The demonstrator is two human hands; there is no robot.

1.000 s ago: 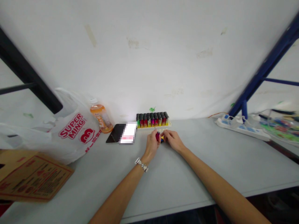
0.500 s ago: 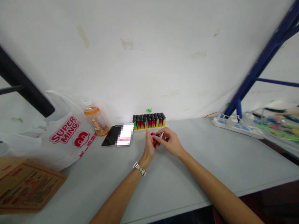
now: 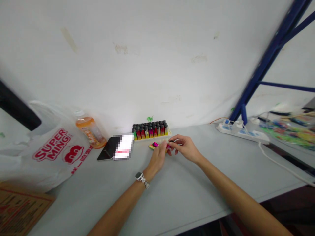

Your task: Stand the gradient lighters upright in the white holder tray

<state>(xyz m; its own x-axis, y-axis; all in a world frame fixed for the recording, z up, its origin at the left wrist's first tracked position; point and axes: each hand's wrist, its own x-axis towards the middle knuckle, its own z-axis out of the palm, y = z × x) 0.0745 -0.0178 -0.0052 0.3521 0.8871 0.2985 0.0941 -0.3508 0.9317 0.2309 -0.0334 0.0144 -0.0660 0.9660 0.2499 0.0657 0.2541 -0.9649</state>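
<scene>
My left hand (image 3: 158, 156), with a watch (image 3: 139, 176) on its wrist, is closed around small yellow and magenta lighters (image 3: 154, 145). Their ends stick out past its left side; how many it holds is hidden. Against it, my right hand (image 3: 185, 148) has its thumb and forefinger pinched together at a magenta piece beside the left fingertips. That piece is mostly covered by fingers, so I cannot tell what it is. Just behind both hands stands a tray (image 3: 145, 139) packed with upright coloured lighters (image 3: 151, 131) with black tops.
A phone (image 3: 108, 149) with a blurred bright screen lies left of the tray. Beyond it are an orange drink bottle (image 3: 92, 131), a white plastic bag (image 3: 59, 154) and a cardboard box (image 3: 24, 209). A white power strip (image 3: 243, 131) lies at right by a blue post (image 3: 258, 70).
The view has turned slightly right. The lighters now stick out left of my left hand, and my right hand's pinch has shifted to the right side of the left fingertips.
</scene>
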